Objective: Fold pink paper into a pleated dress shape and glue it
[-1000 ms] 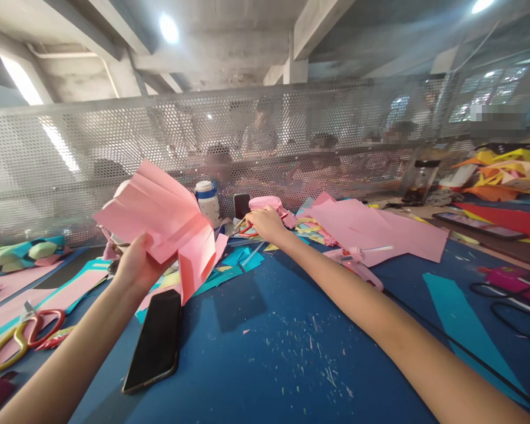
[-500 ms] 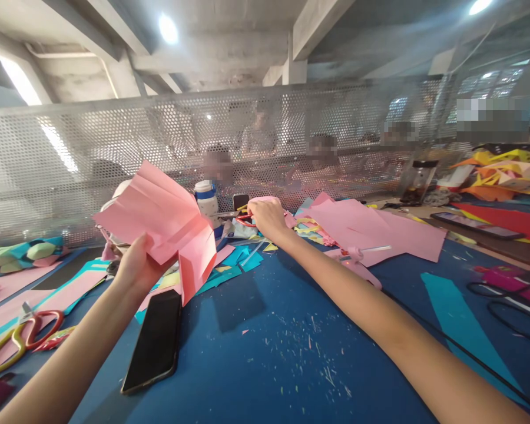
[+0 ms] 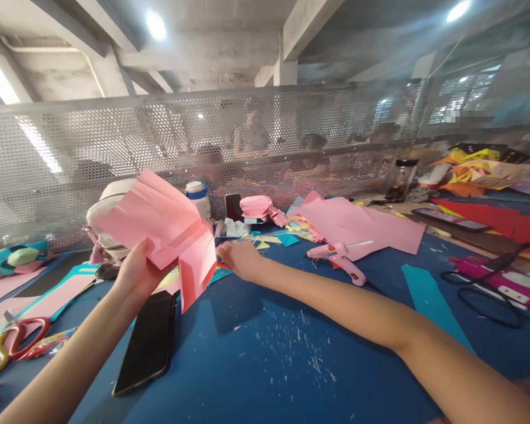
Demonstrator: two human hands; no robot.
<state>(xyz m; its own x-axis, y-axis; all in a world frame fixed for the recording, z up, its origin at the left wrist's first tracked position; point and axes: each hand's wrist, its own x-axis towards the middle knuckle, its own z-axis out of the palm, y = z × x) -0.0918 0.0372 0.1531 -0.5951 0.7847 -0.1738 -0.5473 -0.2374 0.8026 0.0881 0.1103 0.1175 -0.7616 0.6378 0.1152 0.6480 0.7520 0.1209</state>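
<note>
My left hand (image 3: 136,271) is closed on a creased, folded sheet of pink paper (image 3: 163,221), held up above the table with one flap hanging down. Close to the paper's right edge is my right hand (image 3: 242,259), its fingers curled round red-handled scissors that are almost wholly hidden by the hand and the paper. A black phone (image 3: 145,344) lies below the paper. Beyond the right hand sit a pink rounded paper piece (image 3: 256,206) and yellow and blue scraps (image 3: 287,239).
A pink glue gun (image 3: 338,258) lies right of centre before pink sheets (image 3: 362,224). Red-yellow scissors (image 3: 15,338) rest at left. A blue strip (image 3: 433,300) and a magenta device with a black cord (image 3: 499,280) are at right. A perforated metal screen (image 3: 159,135) stands behind.
My right hand has drawn back left and nearer, from beside the pink rounded piece to the folded paper's edge. The red handle seen there has left that spot. The view has shifted slightly right.
</note>
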